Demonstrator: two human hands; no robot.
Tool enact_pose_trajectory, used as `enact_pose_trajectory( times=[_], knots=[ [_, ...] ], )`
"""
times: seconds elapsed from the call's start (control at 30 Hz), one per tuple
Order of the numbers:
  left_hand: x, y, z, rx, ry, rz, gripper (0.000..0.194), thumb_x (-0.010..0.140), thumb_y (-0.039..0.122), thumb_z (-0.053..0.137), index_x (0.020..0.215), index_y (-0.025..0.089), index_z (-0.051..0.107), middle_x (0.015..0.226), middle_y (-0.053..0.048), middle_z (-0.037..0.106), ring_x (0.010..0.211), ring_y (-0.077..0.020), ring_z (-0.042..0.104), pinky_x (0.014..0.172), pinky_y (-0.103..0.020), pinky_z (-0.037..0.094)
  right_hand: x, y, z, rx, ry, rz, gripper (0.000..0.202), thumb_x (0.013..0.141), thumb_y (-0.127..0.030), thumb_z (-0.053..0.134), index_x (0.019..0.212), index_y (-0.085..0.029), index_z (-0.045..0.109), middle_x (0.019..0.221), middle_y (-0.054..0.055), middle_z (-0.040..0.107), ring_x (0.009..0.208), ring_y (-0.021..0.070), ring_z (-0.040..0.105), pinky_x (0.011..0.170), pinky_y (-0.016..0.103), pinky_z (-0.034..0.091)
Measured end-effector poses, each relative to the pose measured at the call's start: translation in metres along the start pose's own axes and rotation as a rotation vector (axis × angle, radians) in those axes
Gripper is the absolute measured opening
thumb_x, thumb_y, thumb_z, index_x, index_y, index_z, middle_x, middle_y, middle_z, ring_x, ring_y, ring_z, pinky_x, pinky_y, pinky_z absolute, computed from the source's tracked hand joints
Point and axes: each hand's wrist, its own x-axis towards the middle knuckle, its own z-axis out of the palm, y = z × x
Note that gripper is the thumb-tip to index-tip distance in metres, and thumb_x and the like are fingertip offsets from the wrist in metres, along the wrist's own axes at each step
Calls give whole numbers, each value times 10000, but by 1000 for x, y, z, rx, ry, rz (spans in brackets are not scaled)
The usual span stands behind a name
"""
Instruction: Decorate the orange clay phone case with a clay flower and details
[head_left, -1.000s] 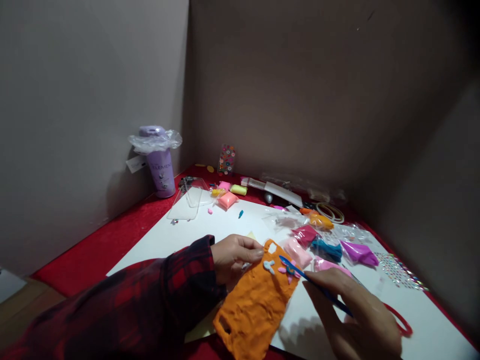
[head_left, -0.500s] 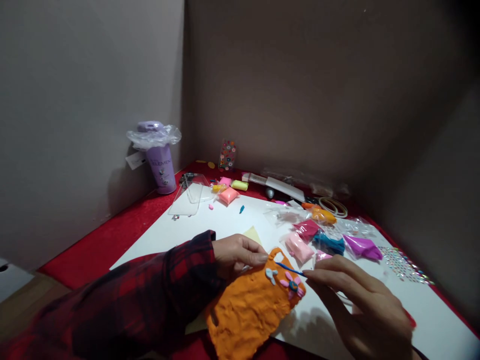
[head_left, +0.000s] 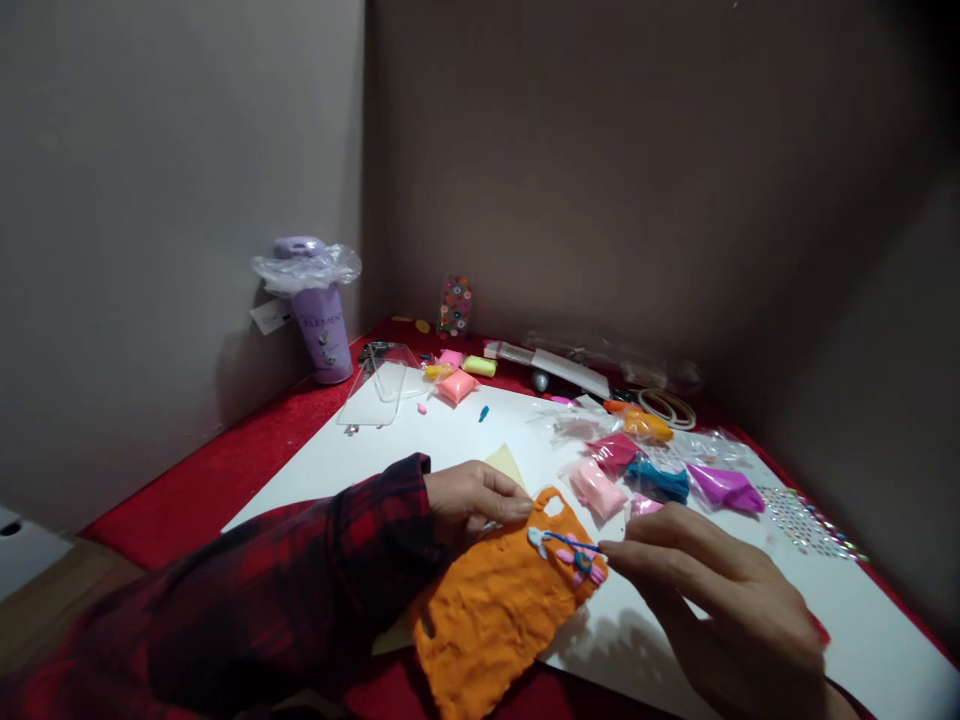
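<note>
My left hand (head_left: 480, 500) grips the upper left edge of a phone case (head_left: 495, 625) covered in bumpy orange clay, thumb on top. Near the camera cutout a pale blue clay shape (head_left: 537, 541) sits beside a pink clay flower (head_left: 597, 573) with a blue and orange centre. A thin blue modelling tool (head_left: 571, 541) is pinched between the fingertips of my right hand (head_left: 712, 590). Its tip meets the pale blue shape, while its shaft passes over the flower.
Bagged clay packets (head_left: 598, 487) lie right of centre on a white sheet (head_left: 285, 490), beside a rhinestone sheet (head_left: 806, 522). Clear phone cases (head_left: 373, 395) rest at the back left, near a purple tumbler (head_left: 324, 335). A decorated case (head_left: 455, 305) leans against the wall.
The blue tool's tip has gone from beside the camera cutout down onto the pale blue clay shape. The orange case has shifted slightly; both hands keep their holds.
</note>
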Motion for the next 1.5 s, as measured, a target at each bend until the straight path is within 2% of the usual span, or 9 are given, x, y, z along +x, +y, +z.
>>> enact_pose_trajectory(
  times=[0.27,0.43,0.57,1.17,1.5],
  knots=[
    [-2,1,2,4,2,-5,391,464,419,786,621,102,619,453,49,411,433,-49,340,464,-231,191,3,1,0,-5,-12,-21,179,770,-72,555,840,-195,663,699,32,572,613,107,564,505,204,445],
    [-2,2,2,25,-16,15,366,497,424,770,568,112,593,402,60,368,400,-37,272,452,-240,144,3,1,0,9,-17,-23,185,764,-60,554,843,-188,664,690,34,567,604,106,557,495,202,439],
    [-1,0,0,18,-22,16,382,486,426,776,589,107,592,426,50,402,408,-37,289,459,-244,140,4,1,-1,0,-7,-30,178,766,-62,551,830,-185,663,693,33,568,602,103,553,496,202,436],
    [-2,1,0,68,-35,5,395,495,440,764,585,113,563,409,66,370,387,-32,245,462,-254,91,6,0,-2,18,-1,-15,174,769,-60,551,814,-177,673,687,35,557,608,109,551,496,208,423],
    [-3,1,1,38,-30,-14,365,492,412,769,614,108,606,441,53,420,403,-37,296,451,-232,164,5,3,0,33,-24,-14,163,776,-79,552,820,-177,675,673,30,550,590,103,540,490,206,420]
  ],
)
